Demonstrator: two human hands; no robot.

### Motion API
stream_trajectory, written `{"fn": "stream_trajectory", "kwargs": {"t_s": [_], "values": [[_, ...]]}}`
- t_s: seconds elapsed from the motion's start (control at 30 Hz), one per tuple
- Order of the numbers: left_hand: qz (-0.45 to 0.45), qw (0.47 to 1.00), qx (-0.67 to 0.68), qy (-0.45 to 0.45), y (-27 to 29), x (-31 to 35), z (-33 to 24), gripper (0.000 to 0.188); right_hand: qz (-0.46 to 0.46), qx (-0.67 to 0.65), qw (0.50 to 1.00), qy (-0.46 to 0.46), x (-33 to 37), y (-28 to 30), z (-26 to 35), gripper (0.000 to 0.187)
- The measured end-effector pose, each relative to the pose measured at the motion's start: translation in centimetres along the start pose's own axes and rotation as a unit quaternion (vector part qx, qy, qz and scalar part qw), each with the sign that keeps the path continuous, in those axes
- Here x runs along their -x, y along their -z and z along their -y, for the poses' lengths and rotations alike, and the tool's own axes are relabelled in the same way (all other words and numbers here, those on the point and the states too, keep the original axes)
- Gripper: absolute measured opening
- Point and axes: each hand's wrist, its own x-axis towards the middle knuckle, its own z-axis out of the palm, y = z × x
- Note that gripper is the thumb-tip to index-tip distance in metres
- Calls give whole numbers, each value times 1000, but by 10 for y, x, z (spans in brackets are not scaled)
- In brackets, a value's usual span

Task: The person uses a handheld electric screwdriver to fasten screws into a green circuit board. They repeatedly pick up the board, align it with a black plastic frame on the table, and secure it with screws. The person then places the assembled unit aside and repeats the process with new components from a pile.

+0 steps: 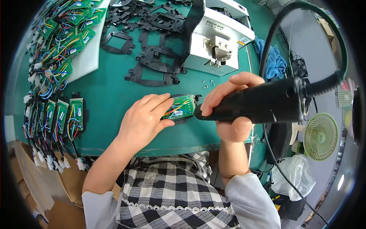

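One board in hand, plenty waiting

Head view: at frame centre, the left hand (143, 118) steadies a green circuit board (183, 106) between fingers and thumb; the right hand (231, 131) grips a black power driver (255, 102) at its right end, tip contact hidden; framed boards (77, 114) at left look done; piled boards (72, 46) upper left and bare black frames (150, 81) upper centre seem left.

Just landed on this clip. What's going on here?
A person's left hand holds the left end of a green circuit board on a green table. The right hand grips a black corded tool, its front end at the board's right edge; whether they touch is unclear. A few loose screws lie beyond, before a white machine. Wired boards line the left side.
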Motion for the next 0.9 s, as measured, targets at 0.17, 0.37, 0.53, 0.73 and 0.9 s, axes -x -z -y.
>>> {"fn": "stream_trajectory", "kwargs": {"t_s": [0.17, 0.37, 0.53, 0.73, 0.9], "values": [[5, 1000, 15, 3, -1, 1, 3, 55, -73, 41, 996, -3, -8, 3, 1, 78], [2, 994, 62, 85, -3, 1, 0, 53, -214, 94, 957, 171, -84, 33, 19, 68], [-28, 998, 13, 49, -3, 2, 4, 54, -194, 129, 949, 212, -104, 27, 10, 72], [-46, 999, 0, 8, -5, 3, 4, 48, -198, 163, 947, 192, -101, 12, 5, 70], [-50, 999, -11, -1, -1, 7, 4, 41, -119, 76, 986, 87, -73, 4, 10, 69]]}}
